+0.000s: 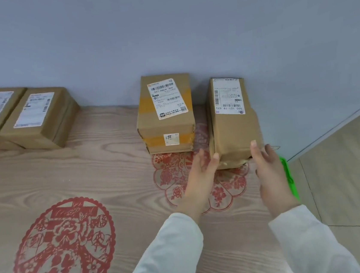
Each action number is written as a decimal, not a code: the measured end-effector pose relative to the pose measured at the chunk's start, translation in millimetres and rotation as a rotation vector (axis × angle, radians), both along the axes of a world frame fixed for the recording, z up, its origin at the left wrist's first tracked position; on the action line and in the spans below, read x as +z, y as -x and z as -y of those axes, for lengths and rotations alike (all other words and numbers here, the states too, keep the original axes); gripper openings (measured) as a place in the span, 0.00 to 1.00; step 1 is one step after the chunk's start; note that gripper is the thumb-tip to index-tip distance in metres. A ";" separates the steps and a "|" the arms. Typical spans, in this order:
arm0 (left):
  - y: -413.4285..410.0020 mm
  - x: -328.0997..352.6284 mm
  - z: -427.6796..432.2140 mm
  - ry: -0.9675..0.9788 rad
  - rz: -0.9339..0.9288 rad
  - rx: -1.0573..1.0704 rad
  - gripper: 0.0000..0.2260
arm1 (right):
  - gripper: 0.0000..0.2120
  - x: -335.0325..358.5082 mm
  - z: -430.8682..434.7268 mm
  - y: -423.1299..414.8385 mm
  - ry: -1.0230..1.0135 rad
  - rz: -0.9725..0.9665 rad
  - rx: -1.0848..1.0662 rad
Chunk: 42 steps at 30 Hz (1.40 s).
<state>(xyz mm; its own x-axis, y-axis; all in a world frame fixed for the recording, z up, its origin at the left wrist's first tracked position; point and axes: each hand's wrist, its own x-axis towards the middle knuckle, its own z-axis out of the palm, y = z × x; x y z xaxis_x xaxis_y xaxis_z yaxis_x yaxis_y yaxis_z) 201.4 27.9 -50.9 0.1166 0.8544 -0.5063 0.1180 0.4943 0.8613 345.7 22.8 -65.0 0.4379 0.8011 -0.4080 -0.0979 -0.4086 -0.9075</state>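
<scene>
A tall brown cardboard parcel [233, 128] with a white shipping label stands at the far right of the table, against the wall. My left hand [198, 180] is at its near left corner, fingers straight, thumb tip by the box edge. My right hand [270, 171] is at its near right corner, fingers straight and reaching onto the front face. Neither hand curls round the box. To its left stands a stack of two parcels [166, 115] with yellow tape and a label on top.
The table [112, 177] has a wood-grain cover with red paper-cut patterns. Several labelled parcels [38, 120] sit in a row at the far left by the wall. A green object [290, 180] sticks out at the table's right edge. Tiled floor lies to the right.
</scene>
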 end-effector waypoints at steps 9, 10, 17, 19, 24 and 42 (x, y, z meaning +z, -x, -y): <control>-31.2 -30.4 -43.1 -0.040 0.101 -0.034 0.26 | 0.16 -22.1 -32.9 -7.5 -0.059 -0.154 0.098; -30.4 -34.3 -42.3 -0.043 0.101 -0.029 0.26 | 0.16 -22.0 -32.3 -6.4 -0.070 -0.171 0.098; -22.1 -32.5 -17.7 -0.061 0.101 -0.067 0.26 | 0.30 -12.9 -3.6 -1.4 -0.072 -0.211 -0.003; -17.0 -28.3 -4.5 -0.091 0.099 -0.086 0.29 | 0.30 -7.0 12.2 5.1 -0.083 -0.190 -0.042; 12.0 -12.4 41.8 -0.178 0.123 -0.190 0.40 | 0.26 16.7 63.2 38.0 -0.099 -0.182 -0.114; 268.8 -35.8 188.0 -0.192 0.020 -0.249 0.33 | 0.08 11.9 225.9 241.6 0.122 -0.149 0.091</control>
<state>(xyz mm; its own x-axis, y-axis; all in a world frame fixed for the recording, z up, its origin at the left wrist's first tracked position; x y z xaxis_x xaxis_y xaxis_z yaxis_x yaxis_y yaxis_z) -67.4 -160.0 -86.7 0.3425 0.8780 -0.3343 0.1969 0.2808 0.9393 104.1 -203.1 -53.0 0.2938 0.7751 -0.5594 -0.1846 -0.5282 -0.8288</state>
